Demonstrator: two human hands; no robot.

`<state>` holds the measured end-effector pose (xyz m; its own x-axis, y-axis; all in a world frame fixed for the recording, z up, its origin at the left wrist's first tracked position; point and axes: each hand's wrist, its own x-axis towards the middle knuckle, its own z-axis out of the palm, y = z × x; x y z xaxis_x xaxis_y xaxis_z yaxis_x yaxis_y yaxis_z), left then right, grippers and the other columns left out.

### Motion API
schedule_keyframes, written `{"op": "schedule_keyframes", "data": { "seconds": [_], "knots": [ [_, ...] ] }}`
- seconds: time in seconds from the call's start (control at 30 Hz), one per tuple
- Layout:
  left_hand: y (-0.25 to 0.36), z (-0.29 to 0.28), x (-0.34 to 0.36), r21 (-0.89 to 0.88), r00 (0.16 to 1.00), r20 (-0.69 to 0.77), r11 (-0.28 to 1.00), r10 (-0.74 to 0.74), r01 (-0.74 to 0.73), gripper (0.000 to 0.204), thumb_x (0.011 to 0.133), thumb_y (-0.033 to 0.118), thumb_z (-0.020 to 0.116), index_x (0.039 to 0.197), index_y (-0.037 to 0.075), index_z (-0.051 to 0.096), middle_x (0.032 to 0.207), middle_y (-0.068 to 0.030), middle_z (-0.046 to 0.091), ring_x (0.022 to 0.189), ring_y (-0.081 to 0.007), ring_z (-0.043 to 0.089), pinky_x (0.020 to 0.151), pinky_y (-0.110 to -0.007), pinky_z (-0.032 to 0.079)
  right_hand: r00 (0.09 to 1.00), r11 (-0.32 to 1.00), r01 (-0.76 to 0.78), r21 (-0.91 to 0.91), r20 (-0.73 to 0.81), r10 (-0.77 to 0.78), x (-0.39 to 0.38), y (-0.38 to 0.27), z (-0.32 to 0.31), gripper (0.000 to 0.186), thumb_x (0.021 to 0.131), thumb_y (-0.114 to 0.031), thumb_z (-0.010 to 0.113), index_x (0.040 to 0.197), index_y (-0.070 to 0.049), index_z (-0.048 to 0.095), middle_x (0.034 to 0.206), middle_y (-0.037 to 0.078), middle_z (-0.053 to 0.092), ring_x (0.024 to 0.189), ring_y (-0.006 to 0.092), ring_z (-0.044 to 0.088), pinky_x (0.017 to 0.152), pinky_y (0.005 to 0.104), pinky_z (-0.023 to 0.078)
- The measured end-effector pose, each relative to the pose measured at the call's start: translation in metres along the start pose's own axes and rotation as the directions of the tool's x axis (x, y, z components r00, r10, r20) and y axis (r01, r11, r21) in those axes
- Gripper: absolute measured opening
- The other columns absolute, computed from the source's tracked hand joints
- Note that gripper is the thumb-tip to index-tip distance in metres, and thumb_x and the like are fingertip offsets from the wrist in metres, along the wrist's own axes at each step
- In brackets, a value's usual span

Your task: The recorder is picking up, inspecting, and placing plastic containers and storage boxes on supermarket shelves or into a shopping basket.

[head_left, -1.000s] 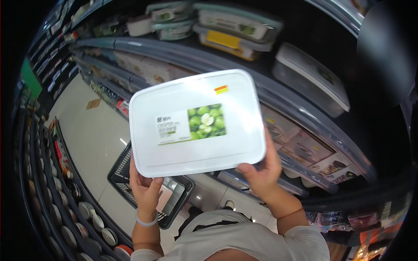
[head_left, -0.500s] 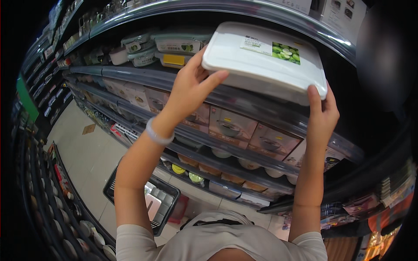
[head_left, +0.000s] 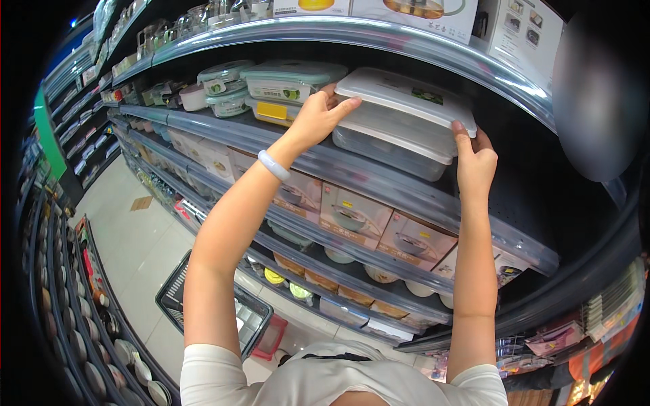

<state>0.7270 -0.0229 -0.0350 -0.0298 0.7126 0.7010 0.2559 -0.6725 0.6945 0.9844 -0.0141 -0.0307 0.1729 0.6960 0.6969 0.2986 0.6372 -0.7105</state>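
A clear plastic container with a white lid and green picture label sits over a second clear container on the middle shelf. My left hand grips the upper container's near left corner, its thumb against the lid's edge. My right hand holds the same container at its right corner, thumb on the lid. Just left of them stand green-lidded glass containers over a container with a yellow label.
Boxed teapots stand above, boxed pots below. A shopping basket with items inside is on the floor by a red object. Racks of plates line the left. An orange-and-grey garment shows at the lower right.
The held container has gone from in front of me onto the shelf, over the other clear container. Both my arms have reached forward, and the lid now lies further back.
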Motion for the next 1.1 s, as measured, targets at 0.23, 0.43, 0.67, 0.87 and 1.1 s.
{"op": "schedule_keyframes", "data": {
  "seconds": [0.23, 0.43, 0.67, 0.87, 1.1],
  "knots": [
    [-0.004, 0.001, 0.006, 0.169, 0.999, -0.024, 0.984, -0.044, 0.048, 0.049, 0.084, 0.03, 0.058, 0.11, -0.01, 0.047, 0.095, -0.0157, 0.059, 0.085, -0.0164, 0.055, 0.075, -0.026, 0.042, 0.999, 1.0, 0.014, -0.015, -0.028, -0.015, 0.006, 0.022, 0.001, 0.065, 0.076, -0.039, 0.063, 0.112, 0.013, 0.049, 0.099, 0.025, 0.059, 0.094, 0.0245, 0.057, 0.083, 0.0309, 0.041],
    [-0.012, 0.003, 0.002, 0.153, 0.997, -0.075, 0.988, -0.006, 0.017, 0.051, 0.084, 0.035, 0.056, 0.105, -0.01, 0.049, 0.093, -0.0162, 0.059, 0.085, -0.0186, 0.054, 0.075, -0.028, 0.042, 0.999, 0.995, 0.029, 0.1, 0.026, -0.032, 0.001, 0.023, 0.006, 0.061, 0.079, -0.032, 0.062, 0.114, 0.015, 0.046, 0.109, 0.027, 0.054, 0.103, 0.0272, 0.054, 0.091, 0.0316, 0.037],
    [-0.004, -0.004, -0.071, -0.16, 0.946, -0.323, 0.985, 0.006, -0.061, 0.055, 0.087, 0.025, 0.054, 0.127, -0.007, 0.033, 0.12, -0.0172, 0.048, 0.111, -0.0191, 0.046, 0.091, -0.027, 0.037, 0.882, 0.912, 0.408, 0.032, -0.272, -0.385, -0.051, -0.009, 0.011, 0.038, 0.084, -0.015, 0.055, 0.112, 0.009, 0.048, 0.117, 0.019, 0.051, 0.108, 0.0233, 0.049, 0.09, 0.0316, 0.04],
    [-0.063, -0.048, -0.285, -0.106, 0.72, -0.55, 0.89, -0.424, 0.444, 0.037, 0.086, 0.024, 0.055, 0.112, -0.002, 0.052, 0.101, -0.0101, 0.059, 0.093, -0.015, 0.056, 0.078, -0.026, 0.044, 0.914, 0.924, 0.174, 0.34, 0.293, -0.28, -0.168, 0.033, 0.038, 0.023, 0.08, 0.0, 0.051, 0.103, 0.006, 0.052, 0.101, 0.014, 0.058, 0.094, 0.0195, 0.055, 0.081, 0.0297, 0.045],
    [-0.092, -0.098, -0.571, -0.344, -0.115, -0.822, 0.325, -0.557, 0.881, 0.031, 0.08, 0.021, 0.057, 0.1, -0.003, 0.059, 0.082, -0.0144, 0.064, 0.073, -0.0192, 0.061, 0.068, -0.029, 0.047, 0.331, 0.92, -0.386, 0.065, 0.941, 0.072, -0.319, 0.064, 0.152, 0.02, 0.081, -0.004, 0.056, 0.1, 0.001, 0.057, 0.092, 0.009, 0.061, 0.088, 0.0151, 0.057, 0.076, 0.0259, 0.045]
  ]
}}
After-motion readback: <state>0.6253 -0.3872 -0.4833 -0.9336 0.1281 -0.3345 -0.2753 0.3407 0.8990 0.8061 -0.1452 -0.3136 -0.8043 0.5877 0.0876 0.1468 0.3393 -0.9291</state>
